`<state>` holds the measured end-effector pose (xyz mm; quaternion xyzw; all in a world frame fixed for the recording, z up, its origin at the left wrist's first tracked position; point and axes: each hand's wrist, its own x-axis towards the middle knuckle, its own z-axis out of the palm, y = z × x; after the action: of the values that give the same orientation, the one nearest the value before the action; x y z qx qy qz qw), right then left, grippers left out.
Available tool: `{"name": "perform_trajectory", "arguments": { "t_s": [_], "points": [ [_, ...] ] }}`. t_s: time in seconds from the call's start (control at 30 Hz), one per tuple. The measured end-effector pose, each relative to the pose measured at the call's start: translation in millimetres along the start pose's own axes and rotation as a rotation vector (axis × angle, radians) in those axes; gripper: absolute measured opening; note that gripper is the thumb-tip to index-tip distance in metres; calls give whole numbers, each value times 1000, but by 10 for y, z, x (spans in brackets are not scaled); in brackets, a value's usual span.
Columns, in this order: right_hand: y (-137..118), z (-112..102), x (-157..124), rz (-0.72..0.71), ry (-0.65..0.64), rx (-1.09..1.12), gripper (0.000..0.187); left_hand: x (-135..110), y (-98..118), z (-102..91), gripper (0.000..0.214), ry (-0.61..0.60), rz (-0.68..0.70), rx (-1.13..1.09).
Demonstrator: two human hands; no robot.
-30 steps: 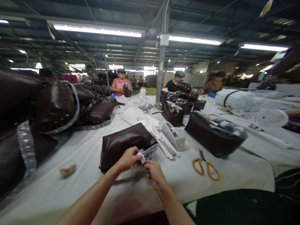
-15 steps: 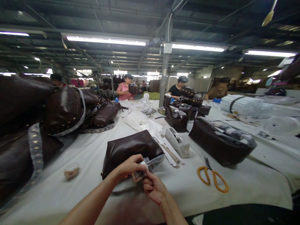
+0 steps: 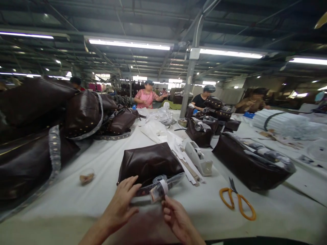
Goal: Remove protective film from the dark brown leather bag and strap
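Note:
A dark brown leather bag (image 3: 150, 161) lies on the white-covered table in front of me. Along its near side is a strap bundle in clear plastic (image 3: 171, 182), with a white band (image 3: 164, 186) around it. My left hand (image 3: 122, 200) is open, fingers spread at the bag's lower left edge. My right hand (image 3: 176, 214) is closed, thumb and forefinger pinched at the bundle's lower edge beneath the white band. Orange-handled scissors (image 3: 237, 199) rest to the right, blades apart. A grey tape dispenser (image 3: 198, 158) stands behind the bag's right end.
Brown studded bags (image 3: 83, 112) are heaped at the left. A larger brown bag (image 3: 250, 166) with wrapped contents stands right. White paper strips (image 3: 185, 163) lie by the dispenser, and a small tan scrap (image 3: 86, 178) lies left. Across the table are co-workers (image 3: 148, 97) and a metal post (image 3: 189, 78).
My left hand has let go of the wrapped bundle and opened, moving left. The white band now shows around the bundle. The view has shifted slightly; a co-worker in pink has reached an arm out.

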<state>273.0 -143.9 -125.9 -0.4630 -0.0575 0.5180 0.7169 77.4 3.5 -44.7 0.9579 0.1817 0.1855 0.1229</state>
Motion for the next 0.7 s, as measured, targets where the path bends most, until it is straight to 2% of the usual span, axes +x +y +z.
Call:
{"name": "perform_trajectory", "arguments": {
  "t_s": [0.07,0.13,0.17,0.23,0.33,0.37,0.43,0.5,0.57,0.63,0.7],
  "points": [
    [-17,-118,-98,-267,107,-500,33,-192,-84,137,74,135,-19,114],
    [-122,-230,-152,-671,201,-982,33,-307,-126,243,85,236,-61,194],
    [-194,-268,-150,-875,221,-1179,41,-335,-131,283,90,265,-82,212],
    [-345,-284,-80,-1182,173,-1502,61,-344,-115,342,98,296,-108,205],
    [-535,-156,135,-1369,-22,-1846,76,-276,-73,393,99,322,-113,138],
    [-596,-79,209,-1385,-97,-1914,76,-238,-72,401,98,318,-104,114],
    [-749,112,319,-1325,-237,-2011,72,-140,-114,391,96,310,-85,85],
    [-962,334,361,-1163,-365,-2080,69,-9,-218,326,88,339,-72,65],
    [-1211,552,353,-964,-478,-2120,62,148,-366,196,70,386,-64,33],
    [-1418,724,340,-827,-539,-2127,52,313,-520,32,54,376,-46,-15],
    [-1509,823,351,-760,-549,-2130,47,461,-649,-104,47,310,-41,-47]
  ]
}}
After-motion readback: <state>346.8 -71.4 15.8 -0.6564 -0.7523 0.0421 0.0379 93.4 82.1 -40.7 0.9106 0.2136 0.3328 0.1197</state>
